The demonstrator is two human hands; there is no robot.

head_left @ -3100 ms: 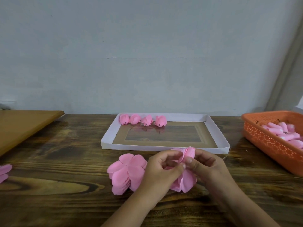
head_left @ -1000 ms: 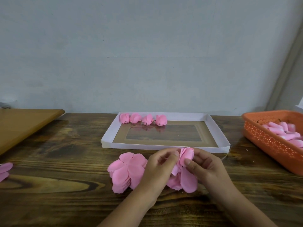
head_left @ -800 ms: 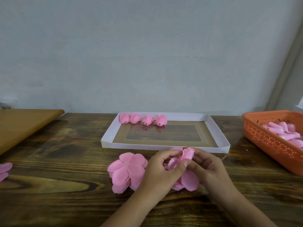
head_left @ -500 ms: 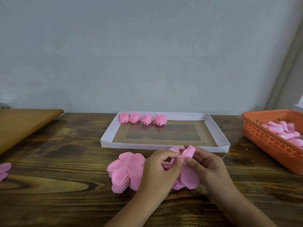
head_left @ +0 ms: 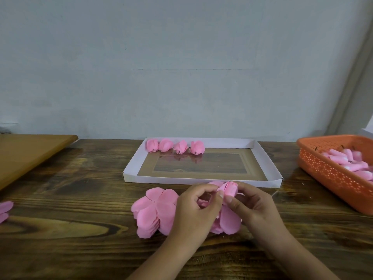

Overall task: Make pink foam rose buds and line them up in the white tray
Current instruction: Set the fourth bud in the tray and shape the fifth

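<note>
Before the tray (head_left: 201, 179), both hands' (head_left: 228, 207) pinching grip.

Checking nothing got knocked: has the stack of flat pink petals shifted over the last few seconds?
No. The petal stack lies at the same spot before the white tray's front-left corner.

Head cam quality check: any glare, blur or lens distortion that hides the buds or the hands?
Head view: soft, even light with faint shadows; the glossy floor of the white tray mirrors the four finished rose buds, mild glare only. Wide-angle bending shows at the right wall edge and the orange basket. Left hand and right hand look slightly soft, the bud in progress still readable.
</note>
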